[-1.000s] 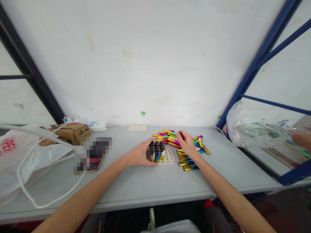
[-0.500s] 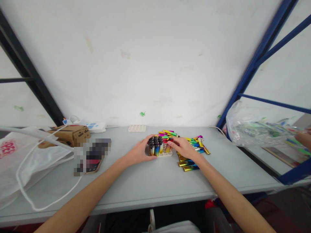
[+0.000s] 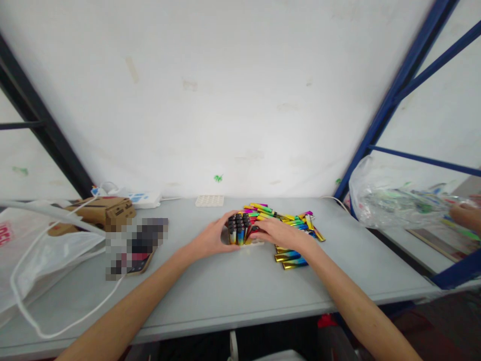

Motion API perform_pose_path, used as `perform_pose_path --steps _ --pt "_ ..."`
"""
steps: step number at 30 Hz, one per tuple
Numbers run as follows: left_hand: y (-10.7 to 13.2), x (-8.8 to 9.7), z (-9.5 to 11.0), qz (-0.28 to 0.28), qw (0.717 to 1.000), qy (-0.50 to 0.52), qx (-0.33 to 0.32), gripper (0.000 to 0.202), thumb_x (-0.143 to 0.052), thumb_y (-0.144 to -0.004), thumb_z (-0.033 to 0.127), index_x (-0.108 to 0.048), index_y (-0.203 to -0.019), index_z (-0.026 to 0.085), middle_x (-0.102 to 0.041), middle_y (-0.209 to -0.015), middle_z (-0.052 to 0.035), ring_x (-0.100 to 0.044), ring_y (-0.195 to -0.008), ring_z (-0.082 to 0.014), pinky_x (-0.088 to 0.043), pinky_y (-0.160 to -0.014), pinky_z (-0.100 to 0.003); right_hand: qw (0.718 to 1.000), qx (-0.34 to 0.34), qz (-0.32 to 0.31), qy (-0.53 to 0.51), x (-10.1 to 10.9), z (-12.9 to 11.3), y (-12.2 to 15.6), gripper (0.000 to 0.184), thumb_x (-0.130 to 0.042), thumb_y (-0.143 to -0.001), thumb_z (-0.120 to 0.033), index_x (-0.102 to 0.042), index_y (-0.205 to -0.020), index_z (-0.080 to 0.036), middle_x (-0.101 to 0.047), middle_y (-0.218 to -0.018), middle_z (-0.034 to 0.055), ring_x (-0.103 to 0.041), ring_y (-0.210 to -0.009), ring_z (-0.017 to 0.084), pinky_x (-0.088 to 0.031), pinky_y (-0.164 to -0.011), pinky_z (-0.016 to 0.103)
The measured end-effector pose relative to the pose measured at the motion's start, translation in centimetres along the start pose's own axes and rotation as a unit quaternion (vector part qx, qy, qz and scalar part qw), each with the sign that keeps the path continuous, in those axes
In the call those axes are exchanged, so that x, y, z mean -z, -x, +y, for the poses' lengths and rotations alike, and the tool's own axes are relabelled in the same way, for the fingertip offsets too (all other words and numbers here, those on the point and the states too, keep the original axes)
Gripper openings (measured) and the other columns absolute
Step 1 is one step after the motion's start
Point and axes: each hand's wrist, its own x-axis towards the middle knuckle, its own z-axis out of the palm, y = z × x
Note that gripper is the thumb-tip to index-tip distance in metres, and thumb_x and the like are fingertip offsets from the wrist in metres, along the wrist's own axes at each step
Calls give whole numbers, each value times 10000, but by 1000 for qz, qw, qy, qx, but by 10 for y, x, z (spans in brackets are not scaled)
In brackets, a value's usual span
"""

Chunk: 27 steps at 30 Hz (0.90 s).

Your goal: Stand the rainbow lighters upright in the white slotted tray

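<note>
Fingers (image 3: 226, 218) of the left hand (image 3: 210, 237), spread wide, clasp upright lighters (image 3: 237, 231); the right hand (image 3: 276, 232) pinches a red one (image 3: 255, 229).

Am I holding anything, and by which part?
Your left hand cups the left side of upright, multicoloured, black-topped lighters. Your right hand is at a red, black-topped lighter; its hold can't be told.

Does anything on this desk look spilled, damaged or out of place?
No spill or damage is evident. The loose, shiny multicoloured lighters lie at mixed angles, looking untidy beside the upright black-topped lighters in rows.
</note>
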Motion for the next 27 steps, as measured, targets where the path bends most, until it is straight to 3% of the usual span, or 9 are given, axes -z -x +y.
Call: perform_pose_path --steps 5,8,11,14,17,20,23,27 --pt "0 1 1 -5 1000 -3 3 977 -821 -712 393 -306 -1535 280 -625 -1356 -76 -673 -1050 -273 -546 -936 -399 998 -30 -5 61 -1 -4 -10 346 -576 -982 -477 -685 -836 -183 -649 -699 43 -559 -622 184 -397 -629 296" --pt "2 9 2 -10 999 -17 31 1009 -827 -702 407 -288 -1545 275 -669 -1256 -79 -682 -992 -264 -544 -921 -402 998 -64 -4 16 5 -4 -7 449 -619 -919 -584 -656 -701 -193 -602 -603 11 -507 -560 161 -361 -589 280" --pt "8 27 1 -40 997 -40 43 1096 -848 -671 405 -239 -1574 287 -669 -1249 -81 -662 -1083 -286 -514 -982 -418 991 -100 34 -77 17 7 -2 479 -529 -966 -594 -665 -743 -192 -623 -635 -3 -509 -568 143 -348 -567 257" --pt "20 49 -4 -72 995 -46 51 1187 -859 -662 376 -141 -1606 327 -567 -1430 -91 -576 -1267 -314 -434 -1095 -452 990 -95 75 -74 18 29 -14 416 -476 -1027 -471 -704 -844 -175 -674 -724 14 -551 -631 147 -393 -629 256" --pt "34 63 -16 -78 995 0 69 1185 -836 -712 392 -78 -1618 302 -516 -1482 -107 -544 -1314 -310 -424 -1111 -439 998 -30 42 -38 6 49 -45 247 -568 -996 -325 -740 -991 -149 -736 -962 83 -637 -844 184 -452 -797 276" --pt "45 68 -27 -65 993 45 83 1193 -814 -751 415 -8 -1621 287 -529 -1466 -113 -540 -1323 -299 -418 -1120 -446 1000 -2 -8 8 -10 59 -78 240 -627 -958 -279 -737 -1114 -132 -729 -1106 132 -643 -1011 217 -445 -925 294" --pt "47 65 -27 -48 994 25 93 1223 -828 -736 433 0 -1623 281 -524 -1474 -120 -514 -1353 -312 -398 -1138 -452 996 -31 -58 62 -23 60 -101 215 -633 -935 -214 -749 -1102 -143 -740 -1097 133 -654 -1013 220 -444 -911 279" --pt "41 56 -15 -15 996 -12 88 1275 -878 -659 473 -70 -1624 272 -482 -1523 -115 -487 -1379 -327 -375 -1160 -437 987 -65 -109 100 -31 59 -112 186 -592 -924 -157 -768 -983 -153 -760 -986 110 -666 -873 197 -445 -797 256"
